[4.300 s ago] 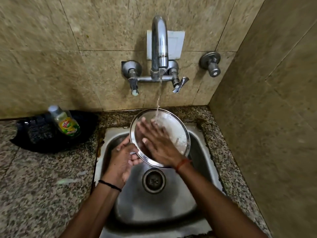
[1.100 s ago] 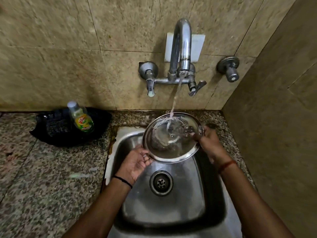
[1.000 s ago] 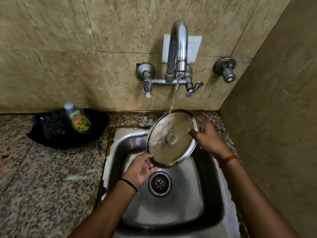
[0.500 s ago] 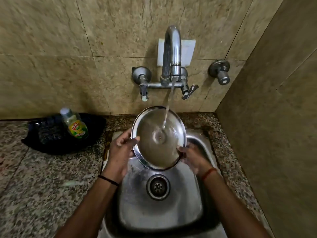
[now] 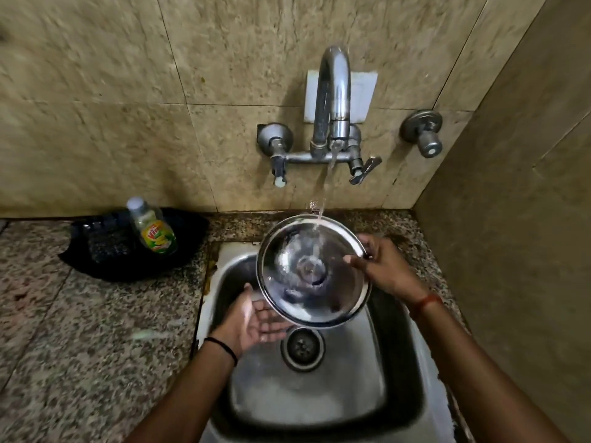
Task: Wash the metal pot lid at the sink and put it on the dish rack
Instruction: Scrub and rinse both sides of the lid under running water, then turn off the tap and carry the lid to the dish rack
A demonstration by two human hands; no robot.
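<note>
Right hand [image 5: 388,270] pinched the round shiny metal pot lid [image 5: 311,271] at its rim under the tap stream; left hand [image 5: 252,319] lay palm-up beneath, fingers relaxed, over steel sink [image 5: 396,378].

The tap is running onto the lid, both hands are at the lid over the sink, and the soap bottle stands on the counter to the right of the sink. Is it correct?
Not quite: the head view shows the soap bottle left of the sink, not right. The rest holds: tap running, left hand and right hand at the lid.
</note>
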